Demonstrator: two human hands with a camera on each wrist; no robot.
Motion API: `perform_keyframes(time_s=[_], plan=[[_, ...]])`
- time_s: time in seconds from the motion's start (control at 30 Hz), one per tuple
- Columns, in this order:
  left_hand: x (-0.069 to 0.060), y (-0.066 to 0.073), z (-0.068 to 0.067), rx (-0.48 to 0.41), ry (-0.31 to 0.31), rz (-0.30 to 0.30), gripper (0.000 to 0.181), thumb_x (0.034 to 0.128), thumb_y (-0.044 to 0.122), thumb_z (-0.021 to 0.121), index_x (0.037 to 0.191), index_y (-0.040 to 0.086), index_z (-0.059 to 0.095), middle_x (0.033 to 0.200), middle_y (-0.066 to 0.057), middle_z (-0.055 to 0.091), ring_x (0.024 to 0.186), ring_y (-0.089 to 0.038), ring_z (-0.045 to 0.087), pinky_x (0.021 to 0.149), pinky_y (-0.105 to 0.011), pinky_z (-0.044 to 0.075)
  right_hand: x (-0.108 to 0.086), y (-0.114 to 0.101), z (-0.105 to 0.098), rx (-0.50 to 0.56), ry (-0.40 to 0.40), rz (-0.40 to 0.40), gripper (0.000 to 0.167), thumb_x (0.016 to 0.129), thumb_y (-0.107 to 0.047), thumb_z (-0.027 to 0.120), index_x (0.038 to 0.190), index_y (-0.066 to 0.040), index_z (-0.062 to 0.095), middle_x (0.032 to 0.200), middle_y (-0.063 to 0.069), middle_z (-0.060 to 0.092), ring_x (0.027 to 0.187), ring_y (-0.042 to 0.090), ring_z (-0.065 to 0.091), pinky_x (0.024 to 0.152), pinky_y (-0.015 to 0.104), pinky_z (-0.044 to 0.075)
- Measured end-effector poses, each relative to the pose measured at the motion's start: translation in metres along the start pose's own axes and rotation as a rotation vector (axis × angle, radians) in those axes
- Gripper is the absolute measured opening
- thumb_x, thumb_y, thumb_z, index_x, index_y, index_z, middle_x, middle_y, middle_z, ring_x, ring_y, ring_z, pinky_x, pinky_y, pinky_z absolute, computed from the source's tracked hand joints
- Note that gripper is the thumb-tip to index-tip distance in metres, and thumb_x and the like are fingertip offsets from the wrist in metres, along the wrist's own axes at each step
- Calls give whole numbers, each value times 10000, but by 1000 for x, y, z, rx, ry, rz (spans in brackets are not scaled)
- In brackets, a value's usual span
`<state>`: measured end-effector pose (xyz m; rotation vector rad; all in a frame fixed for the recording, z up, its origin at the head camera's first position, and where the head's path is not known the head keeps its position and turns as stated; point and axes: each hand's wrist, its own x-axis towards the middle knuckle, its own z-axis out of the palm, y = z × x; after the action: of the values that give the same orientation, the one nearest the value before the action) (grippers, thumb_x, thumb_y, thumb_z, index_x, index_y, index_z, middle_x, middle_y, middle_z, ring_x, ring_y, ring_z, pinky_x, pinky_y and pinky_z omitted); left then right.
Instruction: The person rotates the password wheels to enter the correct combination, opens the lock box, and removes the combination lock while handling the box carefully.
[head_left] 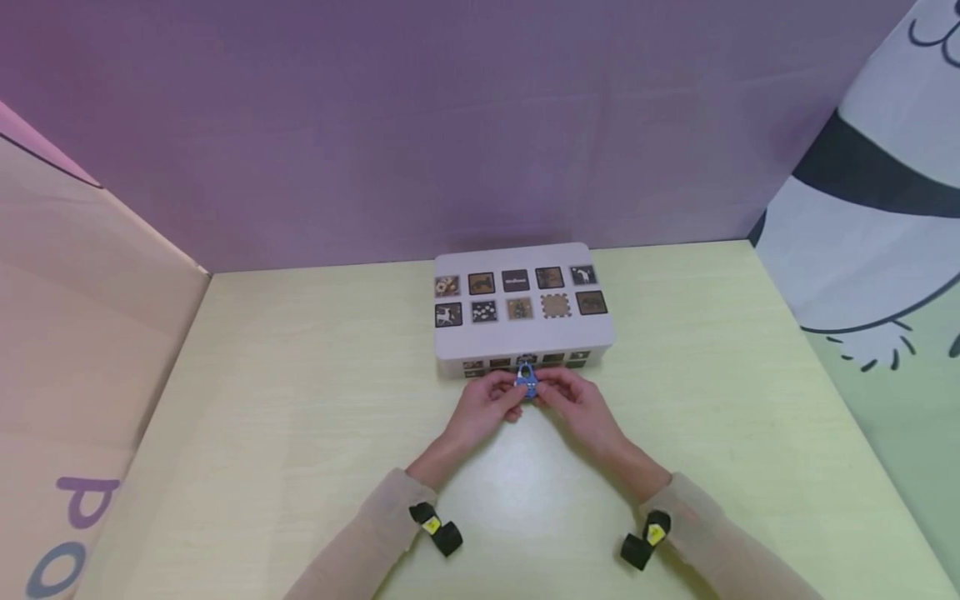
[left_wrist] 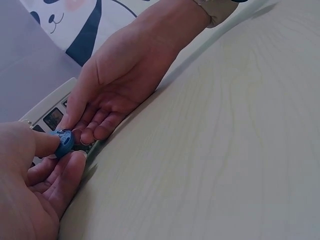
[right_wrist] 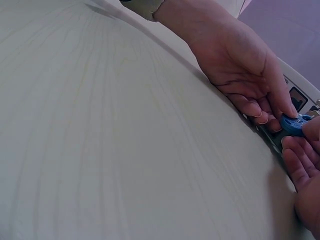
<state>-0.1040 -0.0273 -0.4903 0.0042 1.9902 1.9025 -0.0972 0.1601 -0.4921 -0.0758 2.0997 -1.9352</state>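
Blue padlock (head_left: 528, 385), pinched by left hand (head_left: 483, 408) and right hand (head_left: 581, 408) at centre, partly hiding front of white picture-tiled box (head_left: 525, 332), top label (head_left: 516, 280) illegible; panda print (head_left: 877, 167), right; letters "Po" (head_left: 78, 484), lower left.

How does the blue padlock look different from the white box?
The blue padlock is much smaller than the white box. The padlock's body is blue; the box is white with rows of square pictures. The left hand and right hand hold the padlock, while the box rests on the table. Both appear near the middle of the head view.
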Motion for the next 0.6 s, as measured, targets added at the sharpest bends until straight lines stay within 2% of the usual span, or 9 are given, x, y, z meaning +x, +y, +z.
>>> perform_keyframes(time_s=[0.6], plan=[[0, 1, 1, 5, 18, -7, 254, 1007, 99, 653, 1197, -68, 641, 980, -125, 684, 734, -120, 645, 723, -249, 633, -1, 0, 0, -5, -10, -2, 306, 1034, -27, 566, 1315, 93, 567, 1252, 258, 646, 1016, 116, 681, 954, 234, 588]])
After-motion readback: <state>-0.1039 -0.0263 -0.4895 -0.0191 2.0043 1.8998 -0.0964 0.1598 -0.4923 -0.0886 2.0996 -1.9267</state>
